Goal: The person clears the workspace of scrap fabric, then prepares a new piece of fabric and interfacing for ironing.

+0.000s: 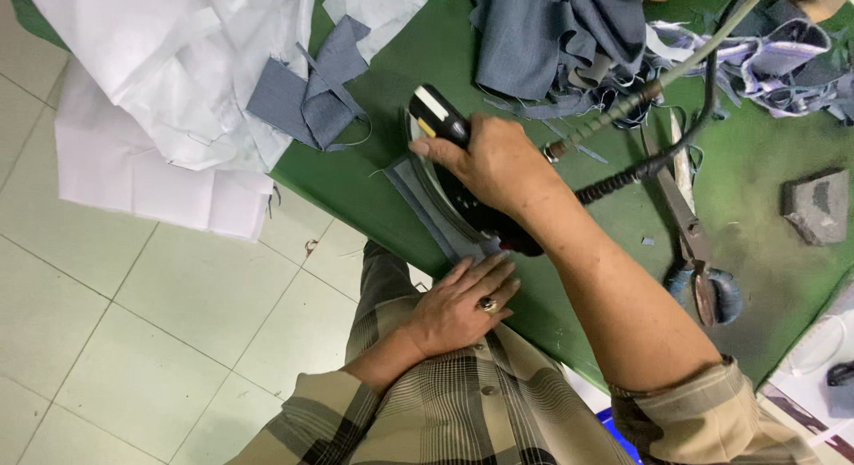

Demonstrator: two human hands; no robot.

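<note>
Ironing a grey cloth strip on the green tabletop

The right hand [498, 163] has its fingers wrapped tight around the black iron [454, 154], which sits on the grey cloth strip [436, 218] near the edge of the green tabletop [374, 176]. The left hand [458, 307] lies flat with its fingers spread, pressing the strip's near end. Big scissors [694, 243] lie to the right, well apart; grey cloth pieces [316, 96] and white cloth [169, 74] sit farther back

Iron [454, 163] on fabric strip [436, 218] at table [374, 176] edge, scissors [689, 243] right of it, cloth pile [556, 34] behind
</note>
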